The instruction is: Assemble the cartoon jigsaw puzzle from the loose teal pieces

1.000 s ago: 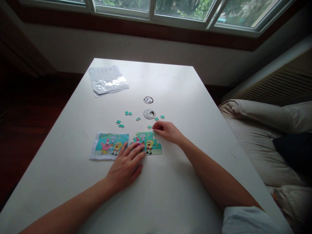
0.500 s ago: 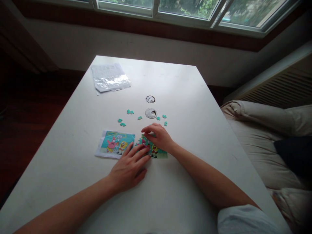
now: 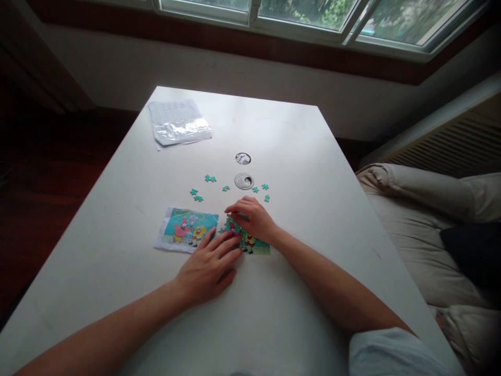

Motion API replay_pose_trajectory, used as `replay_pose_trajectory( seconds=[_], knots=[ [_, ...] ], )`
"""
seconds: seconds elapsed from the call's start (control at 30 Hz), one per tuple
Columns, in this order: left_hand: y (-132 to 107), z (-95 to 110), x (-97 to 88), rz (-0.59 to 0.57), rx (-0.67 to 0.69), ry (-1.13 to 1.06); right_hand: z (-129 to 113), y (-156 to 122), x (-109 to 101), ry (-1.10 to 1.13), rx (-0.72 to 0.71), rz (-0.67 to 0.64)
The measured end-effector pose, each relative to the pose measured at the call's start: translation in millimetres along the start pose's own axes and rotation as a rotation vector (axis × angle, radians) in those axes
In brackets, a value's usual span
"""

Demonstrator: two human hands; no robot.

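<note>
On the white table [image 3: 293, 292], the left hand [image 3: 207, 265] lies on the joined puzzle [image 3: 261, 249], fingers spread; the right hand [image 3: 254, 218] bends its fingers over the far part, whether pinching I cannot tell. The puzzle is probably light but easily separates; the loose pieces [image 3: 267, 198], likely stiff, are best taken by their edges.

Puzzle [image 3: 256, 246] partly hidden; right sleeve [image 3: 391, 354] cropped
</note>
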State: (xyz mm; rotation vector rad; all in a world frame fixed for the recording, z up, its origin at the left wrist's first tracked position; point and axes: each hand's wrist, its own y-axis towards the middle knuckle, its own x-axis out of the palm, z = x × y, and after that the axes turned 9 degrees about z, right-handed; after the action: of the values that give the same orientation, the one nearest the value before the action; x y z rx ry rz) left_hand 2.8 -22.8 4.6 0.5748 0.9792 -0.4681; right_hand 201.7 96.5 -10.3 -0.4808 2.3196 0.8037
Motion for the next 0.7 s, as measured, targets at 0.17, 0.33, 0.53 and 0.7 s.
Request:
replay_pose_trajectory(
  seconds=[0.17, 0.33, 0.53, 0.7],
  knots=[
    [0, 0, 0.6, 0.014, 0.006, 0.004, 4, -1, 2, -0.055, -0.047, 0.0],
    [0, 0, 0.8, 0.017, 0.009, 0.011, 5, -2, 4, -0.095, -0.074, 0.0],
    [0, 0, 0.9, 0.006, 0.01, 0.015, 8, -4, 1, -0.044, -0.057, 0.039],
    [0, -1, 1.0, -0.004, 0.011, 0.012, 13, -7, -10, -0.01, -0.099, 0.082]
  ],
)
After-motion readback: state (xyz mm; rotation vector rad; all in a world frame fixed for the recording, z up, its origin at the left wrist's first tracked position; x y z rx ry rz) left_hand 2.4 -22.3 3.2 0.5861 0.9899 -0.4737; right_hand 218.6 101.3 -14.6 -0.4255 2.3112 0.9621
